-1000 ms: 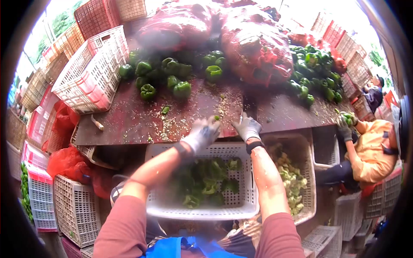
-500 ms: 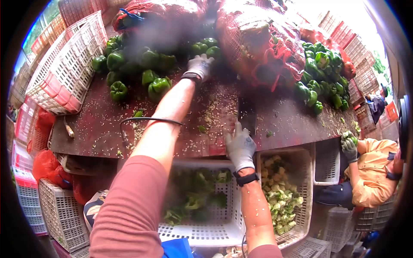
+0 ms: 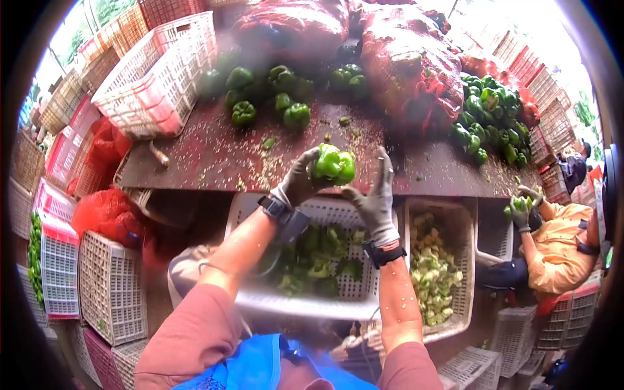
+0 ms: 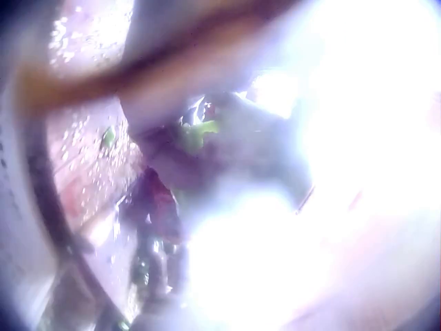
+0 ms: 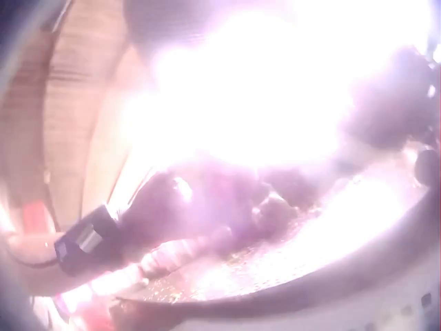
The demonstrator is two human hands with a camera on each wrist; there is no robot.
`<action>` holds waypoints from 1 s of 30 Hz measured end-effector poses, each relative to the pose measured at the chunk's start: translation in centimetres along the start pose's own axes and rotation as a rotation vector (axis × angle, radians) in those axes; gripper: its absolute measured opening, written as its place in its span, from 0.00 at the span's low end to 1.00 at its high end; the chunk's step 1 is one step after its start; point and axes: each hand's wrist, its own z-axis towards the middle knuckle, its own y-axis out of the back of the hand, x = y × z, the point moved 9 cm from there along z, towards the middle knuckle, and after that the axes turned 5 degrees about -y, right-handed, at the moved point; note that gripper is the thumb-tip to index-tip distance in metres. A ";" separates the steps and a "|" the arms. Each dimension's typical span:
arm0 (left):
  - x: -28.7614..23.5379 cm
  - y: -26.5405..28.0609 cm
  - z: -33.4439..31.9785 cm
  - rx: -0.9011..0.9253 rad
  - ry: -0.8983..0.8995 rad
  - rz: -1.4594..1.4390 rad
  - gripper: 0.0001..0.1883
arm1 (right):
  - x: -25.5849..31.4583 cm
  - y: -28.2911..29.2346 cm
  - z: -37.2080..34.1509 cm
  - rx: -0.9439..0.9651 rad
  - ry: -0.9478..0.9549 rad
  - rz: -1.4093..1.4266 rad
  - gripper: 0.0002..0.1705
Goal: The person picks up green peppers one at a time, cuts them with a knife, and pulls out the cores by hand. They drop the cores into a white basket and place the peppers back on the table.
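Note:
In the head view my gloved left hand [image 3: 299,178] grips a green bell pepper [image 3: 335,165] over the front edge of the table [image 3: 208,169]. To its right my gloved right hand [image 3: 378,203] is raised with thumb and fingers spread, holding nothing. Below both hands stands a white crate [image 3: 305,304] with green pepper pieces [image 3: 318,260] in it. More whole bell peppers [image 3: 296,116] lie toward the back of the table. Strong glare washes out much of both wrist views; in the left one a bit of green [image 4: 198,134] shows by the hand.
A crate of pale cores [image 3: 432,276] stands right of the white one. Red mesh sacks [image 3: 409,71] and a pepper heap [image 3: 491,120] fill the table's back. A knife [image 3: 159,154] lies near a tall crate [image 3: 153,84]. Another person [image 3: 559,240] works at the right.
My left hand reached to the peppers at the back and came back toward me with one in its grip. The right hand has lifted from the table edge, fingers spread.

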 end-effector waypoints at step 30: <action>0.4 -9.9 -21.0 0.073 -0.406 1.375 0.42 | 7.4 -3.0 -19.9 0.067 -0.975 0.903 0.23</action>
